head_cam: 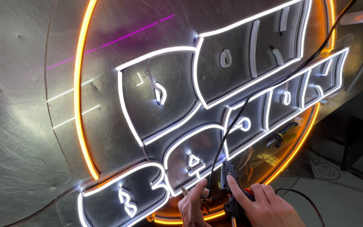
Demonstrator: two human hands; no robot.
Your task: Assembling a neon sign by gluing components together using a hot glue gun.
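A large clear acrylic panel lies on the scratched grey metal table, filling most of the frame, with a glowing orange neon strip ring around white neon strip outlines set in its grooves. At the bottom centre, the left hand is curled with its fingertips pinched on the white strip's lower edge, seemingly pressing it into place; a thin metal tip shows beside it. Just to the right, the right hand is closed around a black glue gun, index finger along its body, nozzle towards the strip. Its black cord runs to the upper right. Right of centre, yellow-handled pliers rest on the panel. No containers show.
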